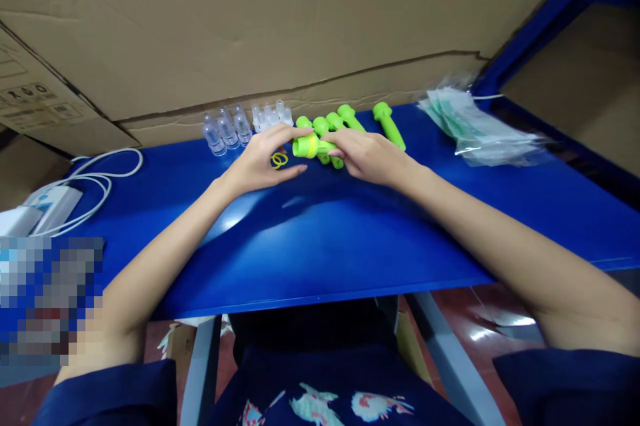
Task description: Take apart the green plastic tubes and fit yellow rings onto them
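My right hand (367,151) is closed on the narrow part of a bright green plastic tube (303,148) with a wider, ribbed head pointing left. A yellow ring (313,145) sits around that head. My left hand (263,158) is curved around the head's left side, index finger at its upper edge. Its thumb stays apart below, so the hand is open. Just beside the left palm, loose yellow rings (279,160) lie on the table. Several similar green tubes (334,122) lie behind my hands, partly hidden by them. One more green tube (389,126) lies farther right.
Clear plastic domed pieces (227,129) and small white-based clear-tipped parts (271,117) stand at the back of the blue table (320,246). Plastic bags (480,129) lie at right. A white cable (107,179) loops at left beside a white device (57,209). Cardboard (280,19) walls the back.
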The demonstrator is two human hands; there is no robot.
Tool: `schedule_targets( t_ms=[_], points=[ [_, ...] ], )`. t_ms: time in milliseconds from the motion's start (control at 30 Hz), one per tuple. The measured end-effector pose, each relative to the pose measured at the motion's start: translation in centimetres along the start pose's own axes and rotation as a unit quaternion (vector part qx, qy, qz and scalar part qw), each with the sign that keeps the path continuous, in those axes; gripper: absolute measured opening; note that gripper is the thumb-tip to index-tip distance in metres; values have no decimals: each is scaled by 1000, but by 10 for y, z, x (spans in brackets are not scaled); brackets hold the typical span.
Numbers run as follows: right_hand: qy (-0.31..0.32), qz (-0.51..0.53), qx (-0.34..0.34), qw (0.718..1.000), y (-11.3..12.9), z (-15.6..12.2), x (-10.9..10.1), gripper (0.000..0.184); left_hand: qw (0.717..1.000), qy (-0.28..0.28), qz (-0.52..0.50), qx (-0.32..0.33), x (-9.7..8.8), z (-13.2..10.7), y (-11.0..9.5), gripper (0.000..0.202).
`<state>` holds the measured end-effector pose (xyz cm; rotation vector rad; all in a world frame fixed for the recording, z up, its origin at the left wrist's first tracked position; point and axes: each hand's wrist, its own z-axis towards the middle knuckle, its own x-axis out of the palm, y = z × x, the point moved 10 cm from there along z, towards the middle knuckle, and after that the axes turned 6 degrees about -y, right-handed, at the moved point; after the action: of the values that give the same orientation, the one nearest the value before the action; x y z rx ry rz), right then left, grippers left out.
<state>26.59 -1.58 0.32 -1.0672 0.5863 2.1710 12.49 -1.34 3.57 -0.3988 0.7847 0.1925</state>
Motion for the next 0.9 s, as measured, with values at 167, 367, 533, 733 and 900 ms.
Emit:
schedule_targets(
  t_ms=[167,367,533,733,900],
  points=[
    [35,-12,21,999,-2,-4,12,40,999,-26,19,31,8,-2,9,49],
    [57,-2,45,997,2,-4,18,44,999,-41,14,-4,5,-9,21,52],
    [67,11,49,996,7,-3,17,48,998,-45,26,-30,0,-12,22,63],
    [81,11,47,996,8,-3,16,44,998,-46,22,-34,-1,-11,19,62],
    [79,24,49,995,7,-4,19,45,999,-21,9,-27,1,-8,13,51]
  ],
)
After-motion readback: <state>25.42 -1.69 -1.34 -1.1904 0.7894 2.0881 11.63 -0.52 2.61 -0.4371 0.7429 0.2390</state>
